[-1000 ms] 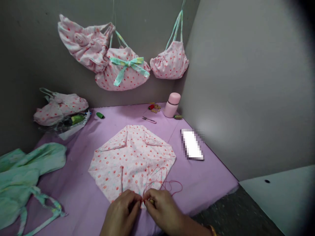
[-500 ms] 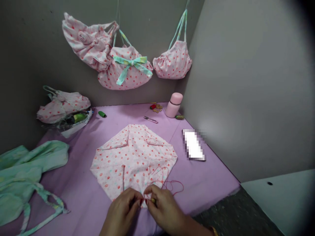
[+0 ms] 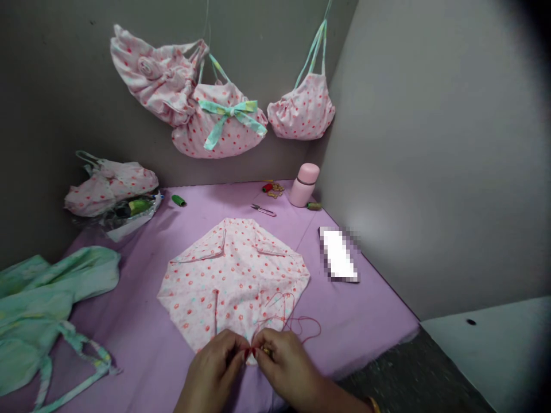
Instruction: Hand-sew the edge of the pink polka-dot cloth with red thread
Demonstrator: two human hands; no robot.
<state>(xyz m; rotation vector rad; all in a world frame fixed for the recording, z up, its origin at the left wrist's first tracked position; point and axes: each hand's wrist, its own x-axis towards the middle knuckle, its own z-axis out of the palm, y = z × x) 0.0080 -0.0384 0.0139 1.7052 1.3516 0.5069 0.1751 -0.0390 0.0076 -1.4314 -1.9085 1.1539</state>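
A pink dotted fabric piece with folded corners lies flat on the purple table cover. My left hand and my right hand meet at its near edge, fingertips pinched together on the cloth and a red thread. The thread loops loosely over the fabric's right side and onto the cover. Whether a needle sits between my fingers is too small to tell.
Three pink dotted bags hang on the back wall. A pink bottle, small snips, thread spools and a blurred flat object lie behind. Mint fabric and another pink bag sit left.
Both hands stay pinched at the fabric's near edge with only small finger shifts. The view has shifted slightly.
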